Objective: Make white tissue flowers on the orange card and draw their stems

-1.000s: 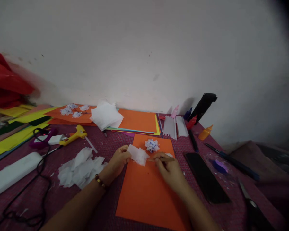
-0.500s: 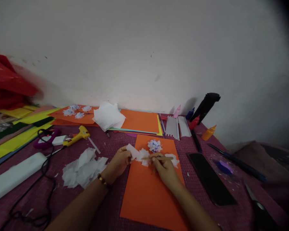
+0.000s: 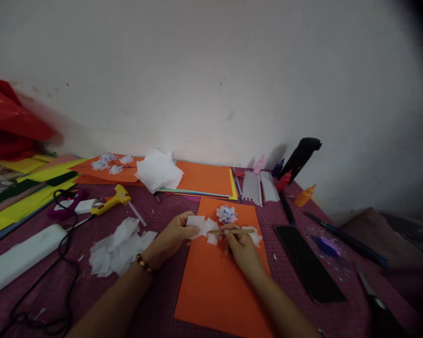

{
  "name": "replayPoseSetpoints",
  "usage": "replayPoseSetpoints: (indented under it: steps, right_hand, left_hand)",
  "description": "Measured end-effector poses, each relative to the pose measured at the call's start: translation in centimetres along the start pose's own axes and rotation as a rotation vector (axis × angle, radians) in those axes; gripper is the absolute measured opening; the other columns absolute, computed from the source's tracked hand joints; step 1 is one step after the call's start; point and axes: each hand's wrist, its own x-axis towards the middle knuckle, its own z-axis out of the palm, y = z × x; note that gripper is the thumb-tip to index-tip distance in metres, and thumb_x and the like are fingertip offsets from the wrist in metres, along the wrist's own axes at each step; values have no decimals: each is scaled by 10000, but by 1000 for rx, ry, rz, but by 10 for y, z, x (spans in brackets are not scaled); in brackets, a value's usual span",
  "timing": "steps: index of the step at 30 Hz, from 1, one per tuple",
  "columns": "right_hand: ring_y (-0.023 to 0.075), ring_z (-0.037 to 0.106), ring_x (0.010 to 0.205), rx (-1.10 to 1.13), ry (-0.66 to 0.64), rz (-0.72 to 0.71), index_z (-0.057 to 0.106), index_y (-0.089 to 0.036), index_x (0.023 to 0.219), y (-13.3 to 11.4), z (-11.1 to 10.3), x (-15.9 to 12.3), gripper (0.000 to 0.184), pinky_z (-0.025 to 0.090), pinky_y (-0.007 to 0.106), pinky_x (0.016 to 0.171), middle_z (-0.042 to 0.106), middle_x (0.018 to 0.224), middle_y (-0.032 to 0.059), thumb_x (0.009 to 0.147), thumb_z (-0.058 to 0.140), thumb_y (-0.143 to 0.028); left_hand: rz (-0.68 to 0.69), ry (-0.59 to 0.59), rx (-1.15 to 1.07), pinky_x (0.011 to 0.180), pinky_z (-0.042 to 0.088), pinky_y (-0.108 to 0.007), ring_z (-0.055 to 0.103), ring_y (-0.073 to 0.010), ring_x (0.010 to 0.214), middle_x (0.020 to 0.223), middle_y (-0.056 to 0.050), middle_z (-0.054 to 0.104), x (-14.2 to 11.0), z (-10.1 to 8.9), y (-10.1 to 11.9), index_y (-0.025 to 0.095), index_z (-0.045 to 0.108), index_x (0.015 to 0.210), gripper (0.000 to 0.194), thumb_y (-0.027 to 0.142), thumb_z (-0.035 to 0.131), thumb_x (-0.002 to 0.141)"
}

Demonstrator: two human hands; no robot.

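Note:
My left hand point(image 3: 174, 234) pinches one end of a small piece of white tissue paper point(image 3: 200, 226) over the top of an orange sheet point(image 3: 218, 277). My right hand point(image 3: 240, 244) is closed round a thin wooden stick point(image 3: 231, 231) that lies sideways across the tissue's other end. A second bit of white tissue point(image 3: 256, 237) shows just right of that hand. A finished white-and-blue tissue flower point(image 3: 226, 214) rests on the sheet just beyond the stick. A bead bracelet circles my left wrist.
A pile of loose tissue point(image 3: 118, 244) lies left of my hands, with a yellow glue gun point(image 3: 113, 199) and its black cord behind. Stacked coloured paper point(image 3: 200, 178) lines the wall. Right: a black strip point(image 3: 308, 267), paint bottles point(image 3: 305, 195), scissors point(image 3: 373, 300). A white roll point(image 3: 21, 256) lies far left.
The tissue has been drawn in and gathered against the stick. My right hand has shifted slightly left and closer to the left hand; the view itself drifted a little.

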Motion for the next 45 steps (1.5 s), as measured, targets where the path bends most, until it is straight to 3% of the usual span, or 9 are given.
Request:
replayPoseSetpoints:
  steps: [4, 6, 10, 15, 21, 28, 45]
  right_hand:
    - [95, 469, 400, -21, -7, -4, 553, -184, 830, -4, 0, -1, 233, 363, 222, 386, 583, 694, -9, 831, 491, -408]
    - [98, 468, 411, -37, 1, -20, 554, -184, 827, -6, -1, -2, 232, 365, 223, 393, 579, 699, -4, 830, 490, -407]
    - [110, 458, 452, -130, 23, -73, 563, -185, 784, -9, -5, -5, 202, 354, 222, 427, 562, 659, -5, 841, 475, -357]
    - [130, 475, 504, -262, 12, -124, 565, -190, 733, -8, -8, -6, 194, 366, 222, 462, 544, 630, -2, 844, 461, -310]
    - [115, 471, 456, -220, 1, -102, 563, -189, 786, -2, -6, -5, 213, 376, 225, 433, 570, 672, -1, 865, 449, -350]
    - [96, 471, 385, -96, -5, -46, 536, -187, 827, -3, 1, -4, 226, 380, 221, 371, 579, 674, -13, 852, 470, -402]
    - [120, 473, 483, -224, 31, -101, 572, -184, 743, -1, -6, -5, 230, 377, 220, 449, 547, 625, -9, 846, 470, -363]
  left_hand:
    - [-120, -363, 234, 479, 287, -176, 391, -65, 508, 609, 30, 519, -4, -9, 10, 125, 594, 720, 197, 304, 658, 671]
    - [-140, -444, 391, 481, 266, -184, 369, -67, 496, 565, 40, 491, -3, -14, 9, 118, 612, 682, 191, 308, 635, 688]
    - [-104, -367, 540, 454, 250, -192, 348, -74, 466, 538, 58, 446, 2, -18, 1, 129, 626, 730, 158, 275, 566, 711]
    - [-120, -293, 475, 473, 305, -187, 390, -83, 499, 616, 38, 510, 2, -17, 2, 123, 644, 847, 233, 282, 557, 702]
    - [-111, -240, 419, 466, 274, -186, 377, -84, 509, 645, 12, 544, 1, -18, 6, 105, 654, 887, 277, 292, 540, 719]
    - [-102, -238, 434, 459, 269, -191, 368, -84, 489, 631, 23, 530, 3, -19, 0, 122, 642, 840, 230, 285, 530, 723]
    - [-132, -166, 539, 418, 232, -194, 333, -78, 430, 517, 54, 435, 6, -16, -1, 136, 589, 683, 155, 248, 484, 668]
